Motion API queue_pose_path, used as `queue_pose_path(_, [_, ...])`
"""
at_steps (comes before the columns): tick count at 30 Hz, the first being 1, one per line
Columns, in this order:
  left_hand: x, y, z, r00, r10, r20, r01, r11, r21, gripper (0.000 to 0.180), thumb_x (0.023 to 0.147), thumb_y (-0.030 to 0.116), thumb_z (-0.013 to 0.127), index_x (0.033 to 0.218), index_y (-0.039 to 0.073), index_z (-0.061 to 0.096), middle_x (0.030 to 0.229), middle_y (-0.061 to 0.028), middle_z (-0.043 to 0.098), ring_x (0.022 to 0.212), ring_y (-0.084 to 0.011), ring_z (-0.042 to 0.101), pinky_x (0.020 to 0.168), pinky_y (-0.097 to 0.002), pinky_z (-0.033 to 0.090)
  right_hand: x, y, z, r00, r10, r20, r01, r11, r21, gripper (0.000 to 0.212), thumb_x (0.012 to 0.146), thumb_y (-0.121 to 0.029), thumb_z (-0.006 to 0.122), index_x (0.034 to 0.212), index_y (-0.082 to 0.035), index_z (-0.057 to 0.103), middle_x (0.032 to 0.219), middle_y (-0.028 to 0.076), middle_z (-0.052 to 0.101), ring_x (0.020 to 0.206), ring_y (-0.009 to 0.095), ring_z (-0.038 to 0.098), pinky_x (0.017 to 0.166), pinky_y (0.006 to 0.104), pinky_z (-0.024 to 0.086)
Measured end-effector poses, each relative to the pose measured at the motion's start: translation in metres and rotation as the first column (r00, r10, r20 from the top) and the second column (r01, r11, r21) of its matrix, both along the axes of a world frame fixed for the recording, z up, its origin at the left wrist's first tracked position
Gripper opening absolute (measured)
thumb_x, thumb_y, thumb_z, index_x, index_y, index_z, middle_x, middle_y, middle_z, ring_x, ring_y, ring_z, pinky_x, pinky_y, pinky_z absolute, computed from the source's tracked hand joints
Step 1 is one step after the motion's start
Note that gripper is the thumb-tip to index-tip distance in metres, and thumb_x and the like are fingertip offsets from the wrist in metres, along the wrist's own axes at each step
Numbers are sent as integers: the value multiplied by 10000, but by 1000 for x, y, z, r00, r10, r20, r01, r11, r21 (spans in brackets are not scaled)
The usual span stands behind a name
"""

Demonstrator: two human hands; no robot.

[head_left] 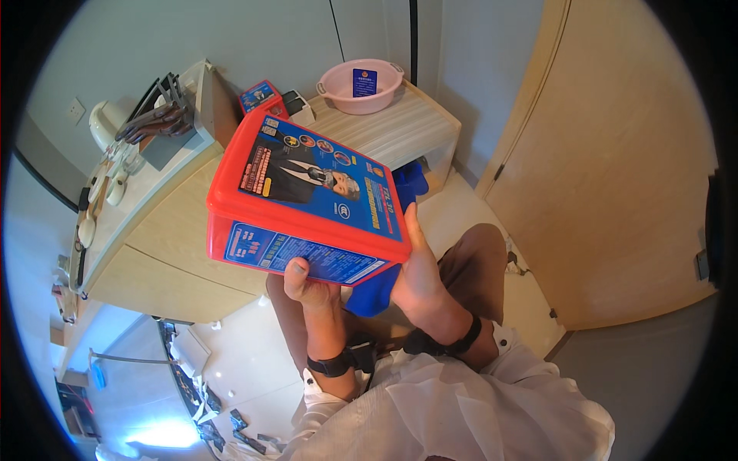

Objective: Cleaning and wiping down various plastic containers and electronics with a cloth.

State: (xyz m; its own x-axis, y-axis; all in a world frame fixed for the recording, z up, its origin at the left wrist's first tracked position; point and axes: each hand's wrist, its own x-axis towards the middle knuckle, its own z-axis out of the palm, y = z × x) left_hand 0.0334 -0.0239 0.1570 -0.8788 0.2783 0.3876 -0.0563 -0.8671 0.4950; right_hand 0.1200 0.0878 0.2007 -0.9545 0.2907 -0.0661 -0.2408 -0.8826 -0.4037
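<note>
Both my hands grip a large red plastic box point(217, 192), tilted in front of me above my lap. A blue label with a picture of a person in a hooded mask covers its upper face, and another blue label runs along its near side. My left hand point(311, 290) is closed on the near lower edge, thumb up against the side label. At the right end, my right hand point(419, 269) supports the lower corner, its thumb pointing up along the side. Fingers under the box are hidden. A blue thing point(373, 296), which I cannot make out, shows just below the box.
A low wooden cabinet point(419, 123) carries a pink basin point(338, 86) with a blue card and a smaller red box point(261, 98). Left, a counter point(165, 184) holds a white kettle point(106, 127) and utensils. A wooden door point(615, 177) stands right. Loose items point(238, 419) litter the floor.
</note>
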Motion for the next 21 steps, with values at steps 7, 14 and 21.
queue_pose_path(7, [-1, -6, 3, 996, 82, 33, -82, 997, -7, 797, 818, 385, 723, 1431, -2, 392, 1313, -202, 580, 1180, -366, 605, 1014, -542, 504, 9, -14, 10, 995, -17, 99, 7, 995, 97, 632, 1048, -554, 318, 1419, -60, 455, 1356, 109, 587, 1215, 217, 586, 1024, 397, 490])
queue_pose_path(14, [5, -12, 0, 990, 125, 71, -122, 992, -41, 866, 802, 507, 718, 1436, 16, 392, 1325, -187, 572, 1184, -358, 600, 1018, -538, 505, 1, -2, 0, 997, -68, -37, 72, 989, 129, 647, 1046, -564, 314, 1450, -69, 413, 1370, 111, 567, 1225, 223, 577, 1037, 393, 479])
queue_pose_path(21, [15, 0, 7, 995, -56, 79, 48, 995, 91, 723, 811, 415, 720, 1343, -15, 484, 1214, -194, 628, 1089, -346, 646, 951, -498, 543, 4, 8, 6, 990, -128, -54, 132, 989, 71, 632, 1050, -548, 329, 1450, -65, 410, 1360, 122, 569, 1208, 223, 592, 1006, 398, 504])
